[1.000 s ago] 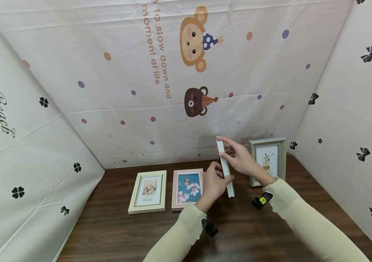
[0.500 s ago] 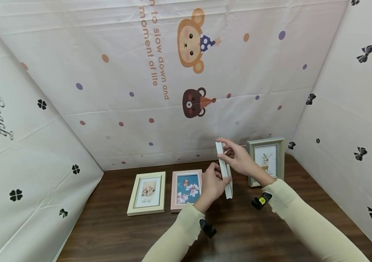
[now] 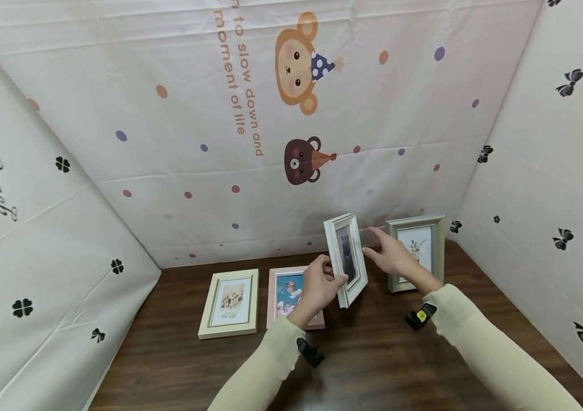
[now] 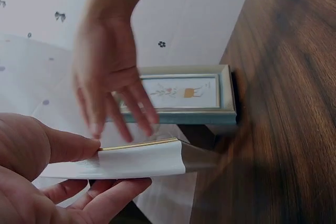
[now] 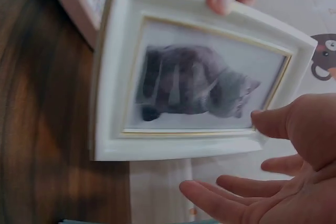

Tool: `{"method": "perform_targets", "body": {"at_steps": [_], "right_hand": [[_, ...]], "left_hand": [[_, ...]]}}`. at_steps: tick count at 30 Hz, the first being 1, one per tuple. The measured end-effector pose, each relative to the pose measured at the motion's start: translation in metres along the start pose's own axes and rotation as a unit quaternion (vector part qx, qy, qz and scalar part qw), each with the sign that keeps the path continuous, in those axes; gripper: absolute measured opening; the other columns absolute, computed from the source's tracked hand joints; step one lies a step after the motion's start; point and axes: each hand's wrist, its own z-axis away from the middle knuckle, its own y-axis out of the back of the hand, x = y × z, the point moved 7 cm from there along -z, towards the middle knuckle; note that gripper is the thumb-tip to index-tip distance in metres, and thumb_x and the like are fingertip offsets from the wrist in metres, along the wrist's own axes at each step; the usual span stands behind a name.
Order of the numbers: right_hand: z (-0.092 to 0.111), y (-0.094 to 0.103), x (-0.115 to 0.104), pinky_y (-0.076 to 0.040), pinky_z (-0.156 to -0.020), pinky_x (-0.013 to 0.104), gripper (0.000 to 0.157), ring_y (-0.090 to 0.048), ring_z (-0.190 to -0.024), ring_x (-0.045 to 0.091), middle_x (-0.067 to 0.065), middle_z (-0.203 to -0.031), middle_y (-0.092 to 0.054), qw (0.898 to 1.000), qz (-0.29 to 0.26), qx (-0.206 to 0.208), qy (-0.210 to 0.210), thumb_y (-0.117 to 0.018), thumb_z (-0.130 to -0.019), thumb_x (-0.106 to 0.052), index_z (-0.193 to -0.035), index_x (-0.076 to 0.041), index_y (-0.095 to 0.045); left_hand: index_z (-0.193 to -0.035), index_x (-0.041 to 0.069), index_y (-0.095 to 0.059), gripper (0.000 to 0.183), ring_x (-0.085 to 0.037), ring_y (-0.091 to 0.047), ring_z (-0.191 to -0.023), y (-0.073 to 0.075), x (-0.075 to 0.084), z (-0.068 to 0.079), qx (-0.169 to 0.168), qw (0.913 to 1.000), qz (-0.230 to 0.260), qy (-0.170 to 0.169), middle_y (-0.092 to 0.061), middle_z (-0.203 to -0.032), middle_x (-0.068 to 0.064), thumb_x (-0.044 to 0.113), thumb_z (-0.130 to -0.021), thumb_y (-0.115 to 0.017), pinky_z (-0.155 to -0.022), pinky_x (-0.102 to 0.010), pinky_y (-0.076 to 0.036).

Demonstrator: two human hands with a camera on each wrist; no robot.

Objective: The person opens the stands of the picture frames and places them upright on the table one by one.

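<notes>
My left hand (image 3: pixel 316 290) grips a white picture frame (image 3: pixel 345 254) by its left side, thumb on the front and fingers behind. Raised over the table, the frame stands tilted, its front turned to the right. A grey cat picture (image 5: pixel 191 82) with a thin gold inner edge shows in the right wrist view. Just right of the frame, my right hand (image 3: pixel 393 257) has its fingers spread and extended. In the right wrist view its thumb (image 5: pixel 273 121) overlaps the frame's lower border.
A cream frame (image 3: pixel 255 302) and a pink frame (image 3: pixel 273 297) lie on the dark wooden table (image 3: pixel 168 354) to the left. Behind my right hand, a grey-green frame (image 3: pixel 440 251) stands upright near the printed back wall (image 3: pixel 194 217).
The white frame has turned from edge-on to show its cat picture. My right hand has let go of it and moved slightly right, while my left hand keeps its grip.
</notes>
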Motion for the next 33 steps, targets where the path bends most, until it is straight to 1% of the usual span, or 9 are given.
{"method": "perform_targets", "body": {"at_steps": [2, 5, 8, 12, 15, 19, 23, 27, 33], "right_hand": [[0.001, -0.003, 0.005, -0.047, -0.097, 0.065, 0.066, -0.053, -0.126, 0.053, 0.037, -0.149, -0.043, 1.0, 0.011, -0.009, -0.014, -0.056, -0.107, -0.021, -0.159, 0.006, -0.025], [0.003, -0.005, 0.012, -0.047, -0.098, 0.064, 0.065, -0.053, -0.125, 0.054, 0.038, -0.145, -0.047, 0.999, 0.015, -0.011, -0.027, -0.054, -0.107, -0.019, -0.158, 0.009, -0.024], [0.004, -0.006, 0.018, -0.049, -0.096, 0.063, 0.064, -0.058, -0.119, 0.052, 0.037, -0.137, -0.055, 0.999, 0.022, -0.01, -0.035, -0.054, -0.107, -0.018, -0.156, 0.01, -0.026], [0.006, -0.011, 0.026, -0.05, -0.095, 0.062, 0.062, -0.063, -0.114, 0.049, 0.033, -0.13, -0.062, 0.999, 0.022, -0.009, -0.044, -0.055, -0.106, -0.019, -0.155, 0.01, -0.029], [0.007, -0.016, 0.032, -0.053, -0.091, 0.059, 0.06, -0.067, -0.108, 0.045, 0.03, -0.124, -0.067, 0.999, 0.019, -0.003, -0.046, -0.057, -0.106, -0.02, -0.154, 0.008, -0.035], [0.009, -0.021, 0.039, -0.058, -0.078, 0.05, 0.055, -0.072, -0.089, 0.035, 0.026, -0.114, -0.071, 0.999, 0.01, 0.007, -0.045, -0.058, -0.106, -0.021, -0.151, 0.006, -0.042], [0.012, -0.024, 0.042, -0.059, -0.061, 0.038, 0.05, -0.073, -0.071, 0.03, 0.024, -0.105, -0.073, 0.999, -0.016, 0.02, -0.043, -0.058, -0.106, -0.017, -0.148, 0.007, -0.046], [0.017, -0.027, 0.044, -0.057, -0.052, 0.032, 0.046, -0.072, -0.066, 0.032, 0.023, -0.099, -0.072, 0.998, -0.042, 0.036, -0.043, -0.058, -0.105, -0.014, -0.145, 0.007, -0.048], [0.02, -0.03, 0.047, -0.057, -0.052, 0.029, 0.042, -0.072, -0.068, 0.034, 0.024, -0.1, -0.071, 0.996, -0.051, 0.052, -0.043, -0.058, -0.105, -0.012, -0.141, 0.008, -0.051]], "left_hand": [[-0.118, 0.004, -0.065, 0.034, -0.013, -0.066, -0.082, 0.002, -0.002, -0.001, -0.004, 1.0, 0.003, 0.005, -0.064, -0.094, -0.005, 0.014, -0.09, -0.081, -0.07, -0.031, -0.058], [-0.119, 0.003, -0.065, 0.033, -0.014, -0.067, -0.085, 0.006, -0.006, -0.002, -0.01, 0.9999, 0.009, 0.01, -0.064, -0.097, -0.006, 0.013, -0.091, -0.08, -0.072, -0.032, -0.058], [-0.119, 0.002, -0.066, 0.032, -0.017, -0.068, -0.087, 0.009, -0.012, -0.003, -0.01, 0.9997, 0.019, 0.011, -0.066, -0.099, -0.008, 0.011, -0.091, -0.079, -0.073, -0.033, -0.059], [-0.123, 0.001, -0.065, 0.033, -0.017, -0.068, -0.09, 0.01, -0.021, -0.004, -0.014, 0.9992, 0.036, 0.014, -0.067, -0.102, -0.008, 0.011, -0.093, -0.076, -0.075, -0.035, -0.058], [-0.122, 0.003, -0.066, 0.03, -0.015, -0.067, -0.088, 0.011, -0.028, -0.004, -0.019, 0.9984, 0.049, 0.019, -0.068, -0.102, -0.006, 0.009, -0.094, -0.075, -0.076, -0.034, -0.058], [-0.117, 0.004, -0.068, 0.025, -0.013, -0.067, -0.083, 0.011, -0.033, -0.004, -0.022, 0.9976, 0.064, 0.014, -0.069, -0.097, -0.005, 0.005, -0.093, -0.075, -0.075, -0.032, -0.058], [-0.117, 0.004, -0.069, 0.025, -0.014, -0.067, -0.082, 0.012, -0.037, -0.005, -0.025, 0.9974, 0.067, 0.01, -0.067, -0.095, -0.005, 0.003, -0.092, -0.075, -0.075, -0.033, -0.058], [-0.119, 0.003, -0.068, 0.027, -0.013, -0.066, -0.082, 0.011, -0.041, -0.005, -0.031, 0.997, 0.069, 0.014, -0.068, -0.094, -0.005, 0.002, -0.092, -0.075, -0.073, -0.032, -0.058], [-0.118, 0.004, -0.069, 0.027, -0.011, -0.066, -0.079, 0.009, -0.043, -0.005, -0.036, 0.9967, 0.071, 0.012, -0.069, -0.091, -0.003, 0.002, -0.092, -0.075, -0.07, -0.03, -0.057]]}}
